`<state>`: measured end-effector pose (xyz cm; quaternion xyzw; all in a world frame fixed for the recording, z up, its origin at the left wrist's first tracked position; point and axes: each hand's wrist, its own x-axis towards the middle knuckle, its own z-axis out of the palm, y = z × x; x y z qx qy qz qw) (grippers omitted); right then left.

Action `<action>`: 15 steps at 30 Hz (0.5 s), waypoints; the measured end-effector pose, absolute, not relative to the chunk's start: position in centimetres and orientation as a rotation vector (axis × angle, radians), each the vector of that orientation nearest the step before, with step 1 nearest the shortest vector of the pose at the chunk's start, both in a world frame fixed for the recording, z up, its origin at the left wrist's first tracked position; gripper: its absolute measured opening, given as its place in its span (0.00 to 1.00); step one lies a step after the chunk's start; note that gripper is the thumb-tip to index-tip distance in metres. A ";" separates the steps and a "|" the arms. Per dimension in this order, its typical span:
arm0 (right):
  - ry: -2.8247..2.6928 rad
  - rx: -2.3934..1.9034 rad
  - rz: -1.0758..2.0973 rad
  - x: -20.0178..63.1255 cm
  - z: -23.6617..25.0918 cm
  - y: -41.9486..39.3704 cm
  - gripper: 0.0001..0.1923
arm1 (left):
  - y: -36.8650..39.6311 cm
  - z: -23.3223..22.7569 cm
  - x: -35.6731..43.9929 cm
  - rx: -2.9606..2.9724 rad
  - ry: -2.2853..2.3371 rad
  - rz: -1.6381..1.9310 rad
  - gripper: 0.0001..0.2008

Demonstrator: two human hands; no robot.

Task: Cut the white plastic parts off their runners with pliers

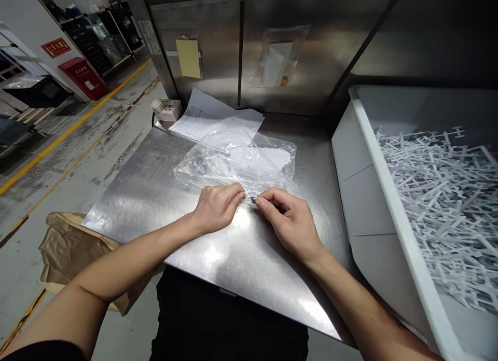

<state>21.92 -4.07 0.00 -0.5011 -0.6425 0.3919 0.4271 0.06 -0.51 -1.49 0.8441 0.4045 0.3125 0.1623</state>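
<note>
Over the steel table, my left hand (218, 208) is closed in a pinch on a small white plastic piece (248, 194). Close against it, my right hand (291, 221) pinches a small dark metallic piece (253, 199) between thumb and forefinger; its exact kind is too small to make out. The two pieces meet or nearly meet between my fingertips. Just beyond both hands lies a crumpled clear plastic bag (210, 156), with many tiny white parts (278, 156) in it.
A large white bin (369, 158) full of white plastic sprues (447, 195) stands at the right. Printed papers (198, 117) and a power socket (170, 110) lie at the back of the steel table (132, 195). A brown paper sack (70, 247) sits on the floor at left.
</note>
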 end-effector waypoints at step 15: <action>-1.465 -1.239 0.880 22.0 0.6 -4.3 0.12 | -0.4 -0.8 0.2 2.240 0.848 0.965 0.17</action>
